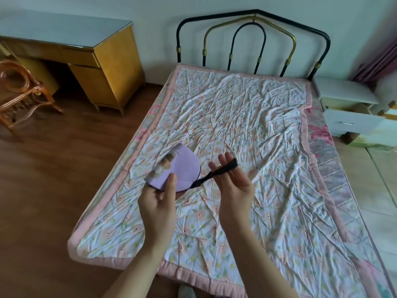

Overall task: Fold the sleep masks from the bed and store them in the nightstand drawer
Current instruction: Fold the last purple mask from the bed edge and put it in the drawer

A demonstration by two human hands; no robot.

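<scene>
A lilac sleep mask [182, 168] with a cartoon print, folded in half, is held above the bed's left side. My left hand [159, 196] pinches its lower edge, thumb on top. Its black elastic strap [223, 168] runs out to the right and is looped over the fingers of my right hand [232, 186], which pulls it taut. The white nightstand [345, 93] stands at the far right of the bed by the headboard, with its top drawer [352, 123] pulled out. I see no other mask on the bed.
The bed carries a wrinkled floral quilt [247, 117] with a pink border and has a black and brass metal headboard [253, 41]. A yellow wooden desk [103, 61] and a rattan chair [19, 93] stand to the left on the wood floor.
</scene>
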